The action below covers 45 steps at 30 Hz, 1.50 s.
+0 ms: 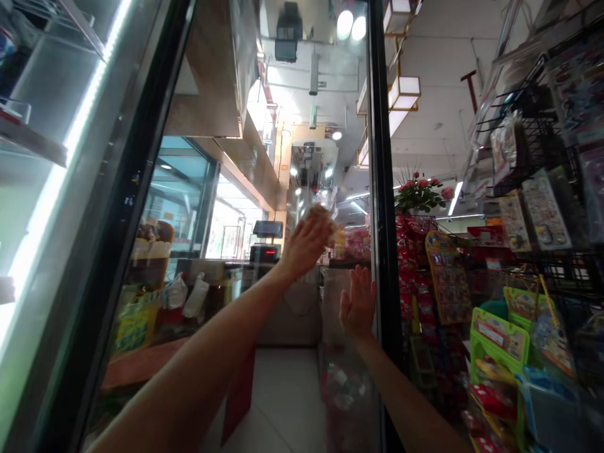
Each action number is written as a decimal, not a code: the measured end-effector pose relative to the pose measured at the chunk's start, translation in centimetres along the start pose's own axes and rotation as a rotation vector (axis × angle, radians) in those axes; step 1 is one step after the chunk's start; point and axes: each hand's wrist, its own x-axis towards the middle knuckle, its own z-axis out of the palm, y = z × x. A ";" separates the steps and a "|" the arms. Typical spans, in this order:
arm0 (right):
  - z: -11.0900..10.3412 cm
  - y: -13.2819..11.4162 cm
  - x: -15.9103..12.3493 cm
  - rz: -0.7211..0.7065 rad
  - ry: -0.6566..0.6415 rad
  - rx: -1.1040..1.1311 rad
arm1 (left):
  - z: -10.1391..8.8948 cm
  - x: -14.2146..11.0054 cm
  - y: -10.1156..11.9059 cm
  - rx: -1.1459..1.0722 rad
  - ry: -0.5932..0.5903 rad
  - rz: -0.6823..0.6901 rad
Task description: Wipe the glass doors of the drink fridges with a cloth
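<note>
My left hand [307,242] reaches up to the middle of a glass door [283,302] with a black frame. Under its fingers is a pale, crumpled cloth [333,229], pressed against the pane; motion blurs it and most of it is hidden. Lower and to the right, my right hand [359,305] lies on the glass beside the right frame post [384,251]. Its fingers are stretched upward and it holds nothing.
On the left, a lit cooler [51,189] with wire shelves stands exposed. To the right, a rack of hanging packets [533,214] and green-backed toy packs [500,340] crowd close. Through the pane show a counter display [267,242] and pale floor tiles [283,390].
</note>
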 end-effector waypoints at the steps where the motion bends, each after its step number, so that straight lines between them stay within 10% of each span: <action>1: 0.0 0.1 0.0 -0.005 0.001 -0.001 | 0.8 0.9 2.0 -0.015 -0.062 0.166; 4: -0.1 0.2 -0.1 -0.019 0.004 -0.013 | 1.3 2.4 3.5 -0.014 -0.133 0.367; 10: 0.0 0.1 -0.1 -0.018 -0.005 -0.036 | -3.2 -0.7 -9.5 0.086 0.150 -0.424; 13: 0.1 0.0 -0.2 0.006 -0.015 -0.042 | -3.9 -2.7 -12.4 0.120 0.270 -0.711; 20: 0.0 0.3 -0.2 -0.015 -0.029 -0.052 | 0.4 -2.2 -0.4 0.058 0.016 0.072; 23: 0.1 0.5 -0.2 -0.029 -0.018 -0.063 | 0.3 -3.4 0.3 0.045 -0.101 0.283; 29: 0.5 0.6 -0.2 -0.024 -0.013 -0.073 | -5.6 -10.5 -14.1 0.146 0.142 -0.425; 32: 0.5 0.4 -0.3 -0.004 -0.022 -0.081 | -7.0 -12.3 -17.9 0.133 0.329 -0.777; 35: 0.4 0.1 -0.2 -0.004 -0.025 -0.072 | -5.3 -10.4 -14.4 0.113 0.297 -0.718; 41: 0.4 0.4 -0.3 -0.007 -0.035 -0.042 | 0.3 -3.4 0.6 0.014 -0.081 0.119; 45: 0.7 0.5 -0.3 -0.014 -0.027 -0.044 | 0.7 -1.3 1.3 -0.022 -0.148 0.330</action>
